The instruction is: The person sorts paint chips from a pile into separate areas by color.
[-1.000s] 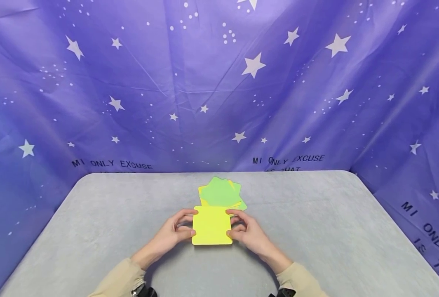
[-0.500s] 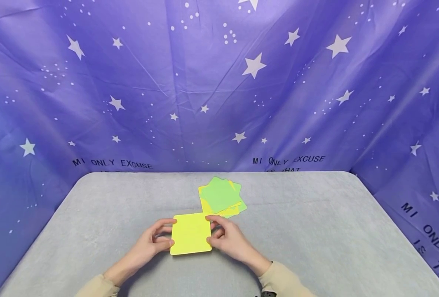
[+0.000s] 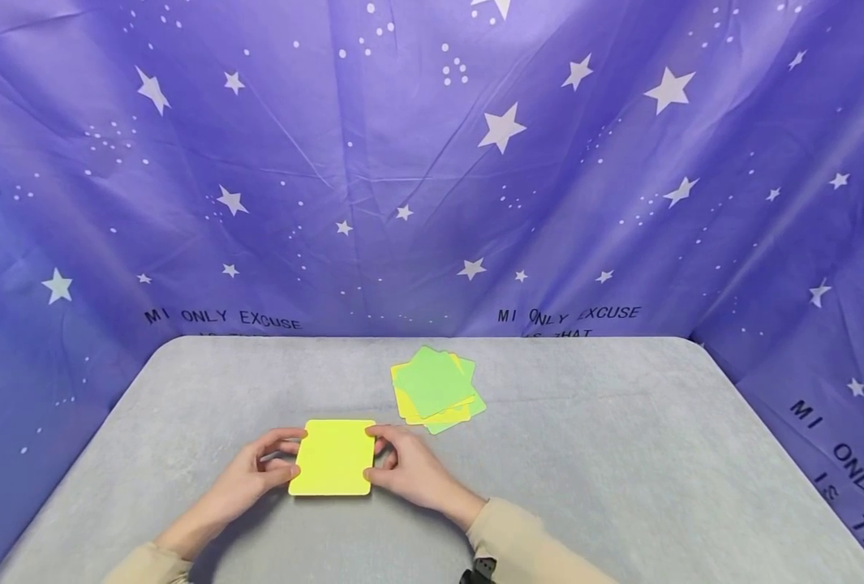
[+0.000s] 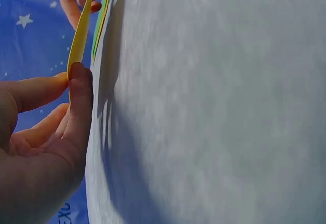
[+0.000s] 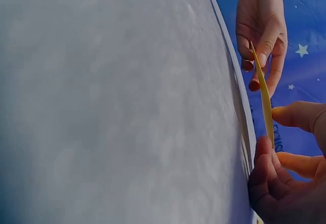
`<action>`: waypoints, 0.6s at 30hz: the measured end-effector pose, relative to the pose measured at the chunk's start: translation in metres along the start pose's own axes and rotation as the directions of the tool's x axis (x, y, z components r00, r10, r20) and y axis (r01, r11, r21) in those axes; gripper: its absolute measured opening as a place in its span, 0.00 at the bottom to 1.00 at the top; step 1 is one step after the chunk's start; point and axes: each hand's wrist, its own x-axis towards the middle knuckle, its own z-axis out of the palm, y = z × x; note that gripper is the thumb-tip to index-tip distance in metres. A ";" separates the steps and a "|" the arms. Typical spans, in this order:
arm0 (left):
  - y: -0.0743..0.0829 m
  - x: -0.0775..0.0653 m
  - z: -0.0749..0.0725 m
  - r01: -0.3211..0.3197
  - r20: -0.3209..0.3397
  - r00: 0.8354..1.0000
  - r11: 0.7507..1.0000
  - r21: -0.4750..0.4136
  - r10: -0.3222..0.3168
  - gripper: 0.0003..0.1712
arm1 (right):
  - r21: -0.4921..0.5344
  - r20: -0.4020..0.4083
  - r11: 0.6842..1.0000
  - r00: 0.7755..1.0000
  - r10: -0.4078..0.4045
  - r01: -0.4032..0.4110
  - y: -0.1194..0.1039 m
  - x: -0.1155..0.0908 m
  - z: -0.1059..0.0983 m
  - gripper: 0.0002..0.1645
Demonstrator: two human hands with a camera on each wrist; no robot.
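Both hands hold a square yellow card (image 3: 333, 457) with rounded corners, raised a little above the table. At its left edge the left hand (image 3: 249, 477) pinches it between thumb and fingers. Opposite, the right hand (image 3: 415, 470) pinches the right edge the same way. Edge-on in the left wrist view, the yellow card (image 4: 80, 35) looks thin and slightly bowed. The right wrist view shows the same thin yellow card (image 5: 264, 95) between the two hands. Behind and to the right lies a loose pile of green and yellow cards (image 3: 435, 385), a green one on top.
A grey table (image 3: 621, 470) with rounded far corners carries everything. Behind it and along both sides hangs a purple curtain (image 3: 402, 146) with white stars and printed lettering. A dark band (image 3: 479, 571) sits at the right sleeve.
Both hands have carried the yellow card leftward and slightly nearer, away from the pile. The pile, partly covered before, now shows whole and has stayed in place.
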 end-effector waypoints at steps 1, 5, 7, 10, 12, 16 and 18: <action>-0.001 -0.001 -0.002 0.001 -0.003 1.000 1.000 0.016 -0.001 0.30 | -0.009 0.007 1.000 1.000 0.006 -0.006 -0.001 0.001 0.002 0.31; -0.005 -0.002 -0.008 0.006 -0.029 1.000 0.996 0.088 -0.003 0.29 | -0.079 0.023 0.996 0.999 0.033 -0.031 -0.003 0.009 0.008 0.31; -0.007 -0.001 -0.010 0.002 -0.039 0.999 0.992 0.123 0.003 0.28 | -0.130 0.033 0.991 0.999 0.034 -0.030 -0.004 0.012 0.010 0.30; -0.008 0.000 -0.012 0.006 -0.037 0.999 0.987 0.163 0.000 0.27 | -0.196 0.051 0.980 0.998 0.032 -0.021 -0.004 0.016 0.011 0.30; -0.008 0.001 -0.013 0.017 -0.026 1.000 0.986 0.165 -0.013 0.27 | -0.222 0.058 0.975 0.998 0.032 -0.019 -0.004 0.018 0.011 0.29; -0.007 0.004 -0.016 0.051 0.005 0.999 0.991 0.125 -0.052 0.28 | -0.199 0.067 0.980 0.997 0.039 -0.025 -0.003 0.022 0.010 0.28; -0.006 0.006 -0.017 0.062 0.022 0.998 0.993 0.096 -0.064 0.29 | -0.170 0.073 0.985 0.996 0.045 -0.032 -0.003 0.023 0.008 0.29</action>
